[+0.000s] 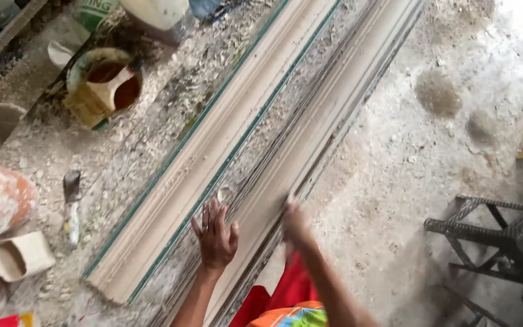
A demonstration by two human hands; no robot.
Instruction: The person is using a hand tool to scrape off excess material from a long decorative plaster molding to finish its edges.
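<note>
The left hand (pixel 216 237) lies flat and open, fingers spread, on a long pale plaster moulding (pixel 310 127). The moulding runs from near the person far up across the desk (pixel 49 157). The right hand (pixel 296 223) is at the right edge of the same moulding, just beside the left hand. It is blurred, so I cannot tell if it is open or closed.

A second long moulding (pixel 195 163) lies just left of the first, side by side with it. Bits of plaster cover the desk. On the far left stands a tub (pixel 101 85) with brown liquid and a scoop in it. On the near left lie a small scraper (pixel 71 203) and a short pale tube (pixel 22 255). On the floor to the right stands a dark stool (pixel 503 236).
</note>
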